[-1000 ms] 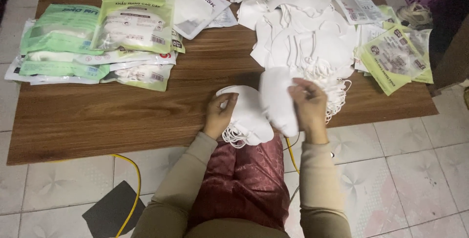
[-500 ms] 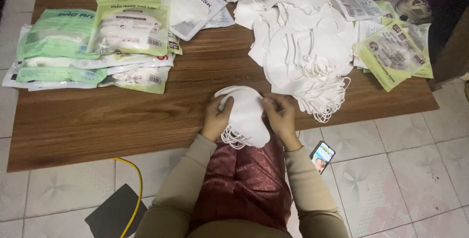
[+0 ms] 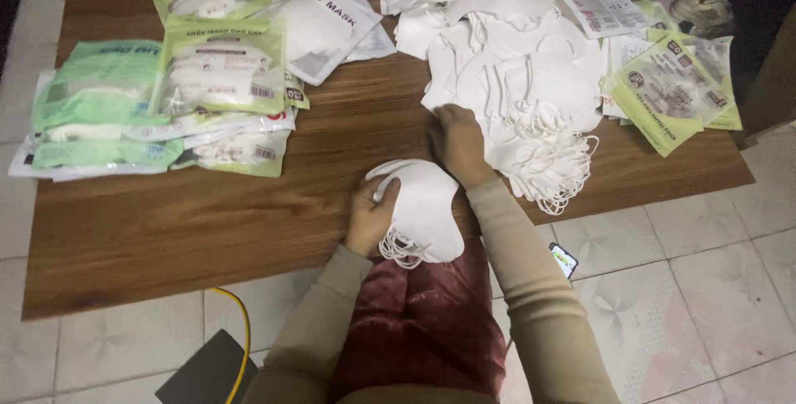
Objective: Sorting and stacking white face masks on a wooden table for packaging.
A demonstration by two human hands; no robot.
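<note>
A small stack of white face masks (image 3: 427, 209) lies at the near edge of the wooden table (image 3: 166, 230), ear loops hanging over the edge. My left hand (image 3: 371, 215) grips the stack's left side. My right hand (image 3: 458, 145) reaches forward and rests on the near-left edge of a large loose pile of white masks (image 3: 522, 89); whether its fingers pinch a mask I cannot tell.
Green and clear bagged mask packs (image 3: 157, 105) are heaped at the table's left. More packets (image 3: 672, 85) lie at the right. A phone (image 3: 564, 260) lies on the tiled floor. A yellow cable (image 3: 240, 329) and a dark object (image 3: 207, 371) sit below the table.
My right hand laid a mask on the near stack, then left it and reached forward to the big pile. My left hand stayed on the stack.
</note>
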